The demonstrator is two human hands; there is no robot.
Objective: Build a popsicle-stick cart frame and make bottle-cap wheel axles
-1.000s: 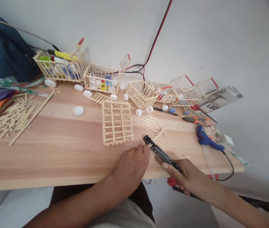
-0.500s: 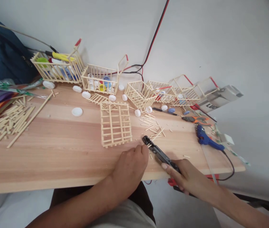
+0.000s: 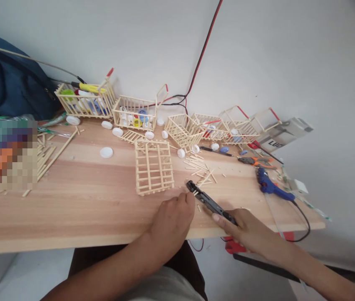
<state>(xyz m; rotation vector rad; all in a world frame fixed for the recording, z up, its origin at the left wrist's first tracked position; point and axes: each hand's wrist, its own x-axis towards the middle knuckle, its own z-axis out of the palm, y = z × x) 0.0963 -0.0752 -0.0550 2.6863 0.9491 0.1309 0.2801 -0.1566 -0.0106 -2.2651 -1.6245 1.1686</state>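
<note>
My left hand (image 3: 174, 215) is closed in a pinch over the table, its fingertips round short thin wooden sticks (image 3: 195, 193). Those stick ends lie at the jaws of black hand pliers (image 3: 210, 202), which look like a wire stripper. Wrapped round the plier handles is my right hand (image 3: 243, 228), near the table's front edge. Just beyond my left hand lies a flat lattice frame (image 3: 154, 167) of wooden sticks. Loose cut sticks (image 3: 200, 167) are scattered past the plier jaws.
Several small stick-built carts (image 3: 136, 113) with bottle-cap wheels line the wall. A blue glue gun (image 3: 271, 186) and orange-handled pliers (image 3: 255, 161) lie at the right. A white cap (image 3: 106, 152) rests left of the frame. A blue bag (image 3: 11, 75) stands at the far left.
The view has turned slightly, so the carts and the bag appear shifted. Both hands keep nearly the same position, with the pliers still at the sticks.
</note>
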